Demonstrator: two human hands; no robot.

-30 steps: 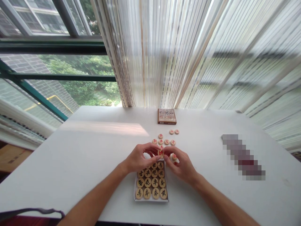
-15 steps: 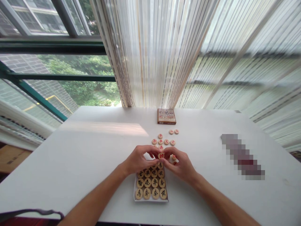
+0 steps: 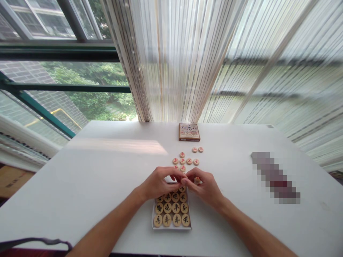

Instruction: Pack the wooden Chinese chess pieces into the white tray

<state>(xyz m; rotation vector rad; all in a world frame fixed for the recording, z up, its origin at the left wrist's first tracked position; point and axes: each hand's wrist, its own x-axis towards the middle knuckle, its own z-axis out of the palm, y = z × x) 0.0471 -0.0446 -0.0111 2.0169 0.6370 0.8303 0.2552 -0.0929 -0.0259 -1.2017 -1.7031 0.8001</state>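
And here left hand (image 3: pixel 158 183) and right hand (image 3: pixel 205 185) pinch one mostly hidden piece (image 3: pixel 185 176), likely light, stiff, smooth, best gripped by its rim!

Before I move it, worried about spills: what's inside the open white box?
The open white box holds round tan pieces with black characters, two near rows fully visible. The left hand hides part of its far end.

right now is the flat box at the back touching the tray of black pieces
Apart: the head view shows bare white table and red pieces between flat box and tray
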